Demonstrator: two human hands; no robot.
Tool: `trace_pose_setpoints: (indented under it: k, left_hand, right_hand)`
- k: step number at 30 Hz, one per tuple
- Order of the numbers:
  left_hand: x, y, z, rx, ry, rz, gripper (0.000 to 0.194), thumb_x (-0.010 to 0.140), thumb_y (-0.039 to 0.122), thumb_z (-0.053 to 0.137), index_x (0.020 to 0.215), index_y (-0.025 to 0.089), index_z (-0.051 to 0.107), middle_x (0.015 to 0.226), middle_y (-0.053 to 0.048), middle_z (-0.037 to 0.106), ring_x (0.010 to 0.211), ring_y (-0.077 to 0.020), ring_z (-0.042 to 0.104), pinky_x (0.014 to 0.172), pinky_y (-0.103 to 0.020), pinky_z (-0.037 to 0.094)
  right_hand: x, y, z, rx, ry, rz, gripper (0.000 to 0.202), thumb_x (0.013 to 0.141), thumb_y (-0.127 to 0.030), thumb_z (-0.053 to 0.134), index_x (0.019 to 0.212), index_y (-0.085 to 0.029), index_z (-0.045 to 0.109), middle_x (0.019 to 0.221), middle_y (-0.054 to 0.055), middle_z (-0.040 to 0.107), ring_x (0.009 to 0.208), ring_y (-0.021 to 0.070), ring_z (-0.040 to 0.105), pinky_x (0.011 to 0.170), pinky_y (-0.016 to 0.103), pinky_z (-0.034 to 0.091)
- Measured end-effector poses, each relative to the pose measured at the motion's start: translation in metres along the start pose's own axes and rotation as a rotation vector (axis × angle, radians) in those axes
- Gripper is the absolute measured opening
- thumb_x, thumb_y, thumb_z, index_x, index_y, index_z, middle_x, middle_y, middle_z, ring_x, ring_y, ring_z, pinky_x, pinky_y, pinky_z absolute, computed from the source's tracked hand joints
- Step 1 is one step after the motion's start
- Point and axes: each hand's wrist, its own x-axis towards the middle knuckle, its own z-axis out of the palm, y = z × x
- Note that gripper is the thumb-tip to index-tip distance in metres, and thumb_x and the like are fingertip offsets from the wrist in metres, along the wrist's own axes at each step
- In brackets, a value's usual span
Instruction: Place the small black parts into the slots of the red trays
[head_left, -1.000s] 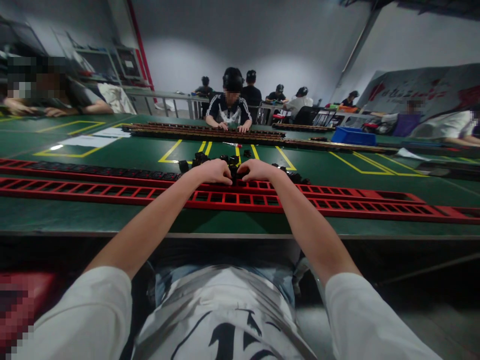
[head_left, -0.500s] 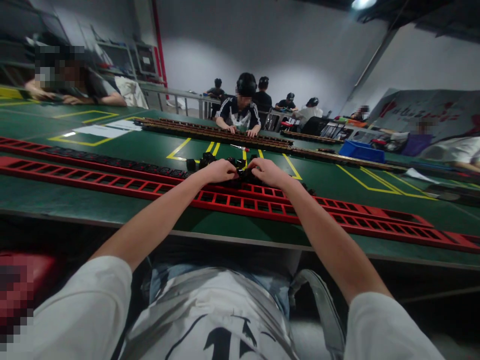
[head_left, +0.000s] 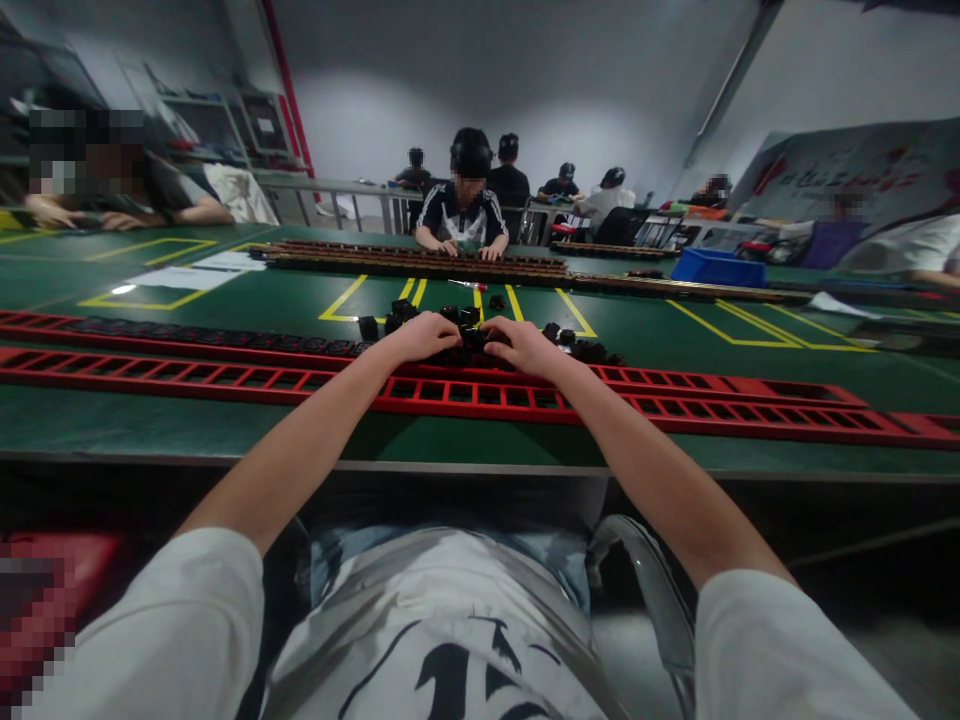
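Two long red ladder-like frames [head_left: 480, 397] lie across the green table in front of me. Small dark inserts [head_left: 217, 335] fill a stretch of the far frame to the left. My left hand [head_left: 422, 338] is over the far frame with curled fingers, its tips at a small black part [head_left: 472, 343]. From the other side my right hand [head_left: 520, 346] reaches the same part, thumb and fingers bent towards it. The part's shape is too dark to make out. Loose black pieces [head_left: 401, 312] are heaped just behind my hands, and more black pieces [head_left: 592, 350] lie right of them.
Brown strips [head_left: 412, 260] are stacked across the table, with a co-worker [head_left: 461, 205] behind them. A blue bin [head_left: 718, 268] stands at the right. Papers [head_left: 191, 272] lie at the left, near another person. A small red-handled tool [head_left: 469, 286] lies beyond the black pieces.
The camera view has shifted and levelled slightly. My hands stay close together at the black part, the right hand a little further from the left. More loose pieces now show behind it.
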Motion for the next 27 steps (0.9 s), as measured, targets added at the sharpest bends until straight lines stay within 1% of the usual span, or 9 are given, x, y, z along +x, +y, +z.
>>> trace_pose_setpoints:
  k: [4, 8, 12, 15, 17, 20, 22, 25, 27]
  left_hand:
    - [-0.001, 0.003, 0.0, -0.025, -0.008, 0.023, 0.027, 0.092, 0.032, 0.057, 0.094, 0.017, 0.079, 0.09, -0.005, 0.077, 0.079, -0.0161, 0.065, 0.074, -0.025, 0.044]
    - [-0.002, 0.009, -0.004, -0.022, -0.023, 0.017, 0.025, 0.092, 0.028, 0.058, 0.094, 0.015, 0.079, 0.094, -0.007, 0.078, 0.083, -0.0176, 0.068, 0.079, -0.026, 0.046]
    - [-0.002, 0.011, -0.005, -0.023, -0.016, 0.0, 0.025, 0.091, 0.027, 0.058, 0.094, 0.016, 0.08, 0.092, -0.006, 0.078, 0.082, -0.0169, 0.068, 0.078, -0.025, 0.047]
    - [-0.002, 0.009, -0.004, -0.003, -0.013, 0.011, 0.026, 0.091, 0.028, 0.057, 0.092, 0.015, 0.079, 0.088, -0.006, 0.077, 0.078, -0.0164, 0.067, 0.074, -0.025, 0.046]
    - [-0.002, 0.008, -0.003, 0.01, -0.01, 0.02, 0.027, 0.091, 0.029, 0.057, 0.091, 0.015, 0.079, 0.085, -0.006, 0.076, 0.075, -0.0158, 0.066, 0.072, -0.024, 0.045]
    - [-0.002, 0.008, -0.003, 0.001, -0.007, 0.03, 0.028, 0.091, 0.031, 0.056, 0.091, 0.014, 0.079, 0.085, -0.006, 0.076, 0.074, -0.0151, 0.065, 0.071, -0.024, 0.044]
    - [-0.002, 0.008, -0.003, 0.004, -0.012, 0.029, 0.029, 0.091, 0.032, 0.056, 0.091, 0.014, 0.079, 0.085, -0.006, 0.076, 0.074, -0.0153, 0.064, 0.071, -0.024, 0.043]
    - [-0.002, 0.009, -0.002, 0.012, -0.019, 0.023, 0.029, 0.092, 0.031, 0.056, 0.091, 0.014, 0.079, 0.085, -0.006, 0.076, 0.074, -0.0154, 0.064, 0.071, -0.025, 0.043]
    - [-0.002, 0.008, -0.001, 0.01, -0.017, 0.024, 0.029, 0.092, 0.031, 0.056, 0.091, 0.014, 0.079, 0.085, -0.005, 0.076, 0.073, -0.0153, 0.064, 0.071, -0.025, 0.043]
  right_hand:
    - [-0.004, -0.001, -0.002, 0.034, -0.034, -0.009, 0.035, 0.086, -0.021, 0.069, 0.12, -0.015, 0.068, 0.11, 0.01, 0.073, 0.096, 0.0198, 0.066, 0.09, 0.033, 0.051]
    - [-0.006, -0.002, -0.005, 0.038, -0.045, -0.034, 0.042, 0.083, -0.018, 0.068, 0.124, -0.015, 0.068, 0.115, 0.01, 0.072, 0.097, 0.019, 0.066, 0.091, 0.033, 0.051]
    - [-0.007, -0.002, -0.006, 0.059, -0.071, -0.068, 0.045, 0.08, -0.014, 0.067, 0.126, -0.015, 0.067, 0.12, 0.01, 0.071, 0.098, 0.019, 0.065, 0.092, 0.034, 0.051]
    - [-0.006, -0.001, -0.004, 0.067, -0.087, -0.067, 0.048, 0.082, -0.011, 0.062, 0.13, -0.017, 0.065, 0.122, 0.01, 0.07, 0.097, 0.0183, 0.065, 0.093, 0.034, 0.051]
    - [-0.006, 0.0, -0.003, 0.061, -0.091, -0.085, 0.051, 0.082, -0.007, 0.056, 0.131, -0.017, 0.064, 0.124, 0.009, 0.068, 0.102, 0.0183, 0.064, 0.097, 0.035, 0.049]
    - [-0.005, 0.003, -0.001, 0.059, -0.09, -0.16, 0.051, 0.078, -0.001, 0.052, 0.124, -0.018, 0.067, 0.124, 0.009, 0.066, 0.111, 0.0191, 0.061, 0.101, 0.035, 0.047]
    - [-0.004, 0.004, 0.0, 0.066, -0.093, -0.196, 0.043, 0.079, -0.005, 0.055, 0.118, -0.018, 0.069, 0.123, 0.009, 0.064, 0.107, 0.0194, 0.061, 0.097, 0.035, 0.049]
    - [-0.004, 0.003, 0.001, 0.063, -0.092, -0.213, 0.025, 0.084, -0.02, 0.064, 0.109, -0.017, 0.07, 0.119, 0.01, 0.062, 0.099, 0.0196, 0.061, 0.088, 0.034, 0.051]
    - [-0.004, 0.002, 0.001, 0.045, -0.074, -0.196, 0.024, 0.085, -0.027, 0.068, 0.105, -0.015, 0.071, 0.113, 0.01, 0.063, 0.095, 0.0191, 0.061, 0.084, 0.032, 0.051]
